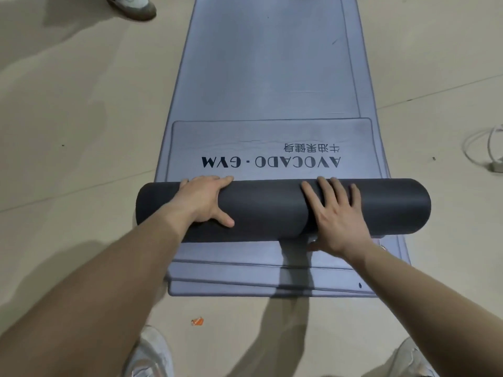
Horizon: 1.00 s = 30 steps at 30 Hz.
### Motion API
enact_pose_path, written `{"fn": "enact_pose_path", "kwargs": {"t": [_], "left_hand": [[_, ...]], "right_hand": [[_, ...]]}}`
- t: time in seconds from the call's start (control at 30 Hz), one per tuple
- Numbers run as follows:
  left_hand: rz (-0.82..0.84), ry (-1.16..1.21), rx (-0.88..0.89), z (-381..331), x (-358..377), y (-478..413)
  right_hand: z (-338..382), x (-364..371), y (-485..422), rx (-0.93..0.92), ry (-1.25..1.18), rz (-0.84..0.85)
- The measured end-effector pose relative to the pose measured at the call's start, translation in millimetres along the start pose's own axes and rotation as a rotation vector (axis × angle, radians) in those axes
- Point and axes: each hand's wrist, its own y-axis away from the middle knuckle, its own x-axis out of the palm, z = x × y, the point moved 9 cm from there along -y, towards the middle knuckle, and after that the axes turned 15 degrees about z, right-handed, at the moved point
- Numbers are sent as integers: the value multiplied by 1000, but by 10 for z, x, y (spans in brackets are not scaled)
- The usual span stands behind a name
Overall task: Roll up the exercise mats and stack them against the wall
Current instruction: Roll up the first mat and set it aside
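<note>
1. the step in hand was rolling the top mat. the dark roll lay across it near the person's end, just short of the printed "avocado · gym". most of the mat lay flat on the floor beyond.
2. the left hand lay open over the roll's left part, fingers reaching over the crest and thumb on the near face. the right hand pressed flat on the right part with fingers spread. neither gripped it.
3. the next move probably called for an even forward push from both palms, keeping the ends square so the roll would not cone.
4. a step showed in the roll beside the right hand. whether that meant uneven winding could not be told.
5. edges of the lower mats showed under the roll, but their number was unclear.
6. the mat's far end was cut off and no wall was in view. a shoe and a cable were only partly seen.
</note>
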Motion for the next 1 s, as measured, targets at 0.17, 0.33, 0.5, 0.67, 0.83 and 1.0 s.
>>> {"fn": "enact_pose_path", "kwargs": {"t": [0.17, 0.33, 0.5, 0.67, 0.83, 1.0], "left_hand": [[-288, -143, -93, 12, 180, 153], [-296, -204, -97, 116, 2, -220], [-246, -204, -47, 136, -222, -338], [-84, -192, -31, 24, 148, -49], [-130, -247, -74, -287, 584, 402], [-172, -180, -5, -300, 428, 277]], "right_hand": [[-174, -389, -513, -89, -113, 54], [-200, -191, -508, -46, 52, -46], [-227, -426, -660, -78, 68, -52], [-118, -197, -237, -135, 79, 65], [-120, -95, -35, -162, 43, 164], [-173, -73, -95, -77, 2, 121]]}}
